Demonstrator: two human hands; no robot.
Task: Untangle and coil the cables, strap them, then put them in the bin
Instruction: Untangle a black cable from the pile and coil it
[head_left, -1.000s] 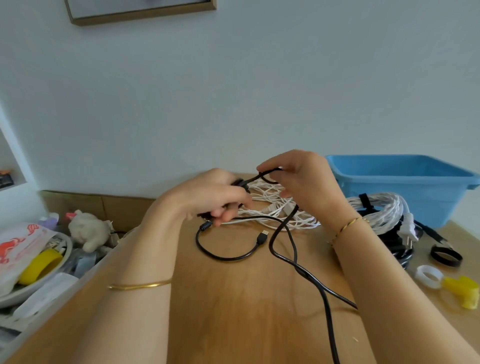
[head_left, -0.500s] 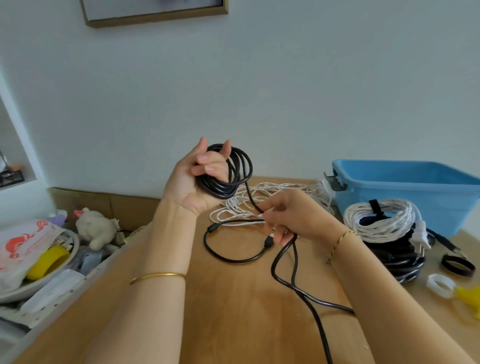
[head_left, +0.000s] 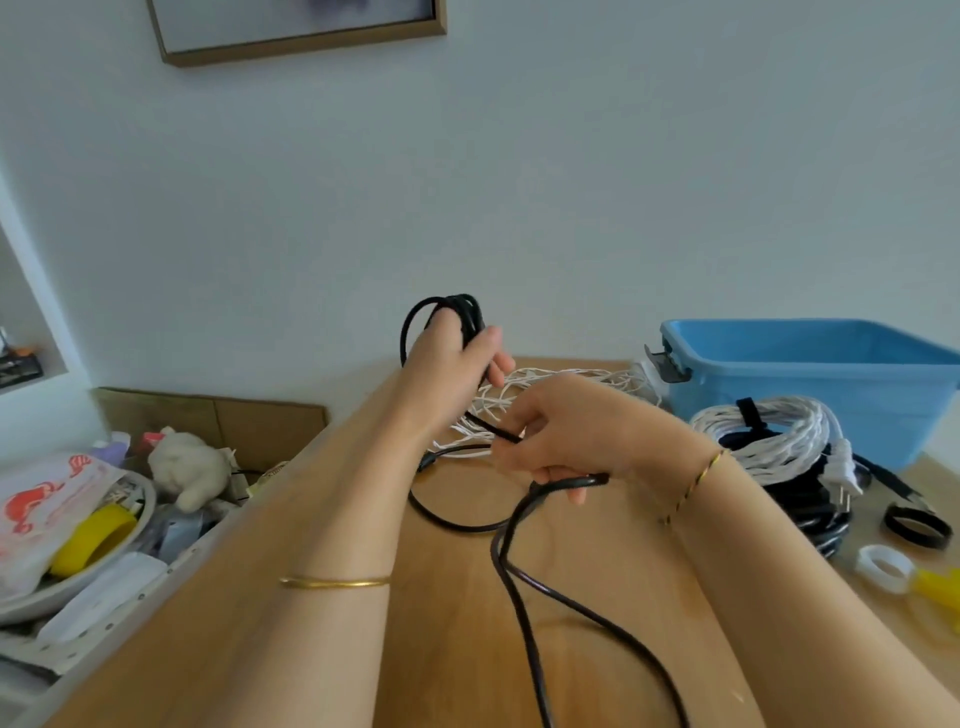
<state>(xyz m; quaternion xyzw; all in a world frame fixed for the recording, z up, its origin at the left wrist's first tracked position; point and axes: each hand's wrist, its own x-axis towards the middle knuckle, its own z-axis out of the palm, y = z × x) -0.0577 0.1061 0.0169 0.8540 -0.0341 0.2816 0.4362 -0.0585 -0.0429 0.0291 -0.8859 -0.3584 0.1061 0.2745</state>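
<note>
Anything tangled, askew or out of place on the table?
Only the loose white cable behind the hands: a tangled heap on the table, uncoiled and unstrapped. The black cable in the left hand is partly coiled.

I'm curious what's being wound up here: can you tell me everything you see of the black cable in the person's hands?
The black cable is thin, round and smooth, rubbery-looking. The left hand grips several loops above the wooden table. One strand runs down to the right hand, which pinches it; below that hand a doubled length trails loose over the table toward the camera.
</note>
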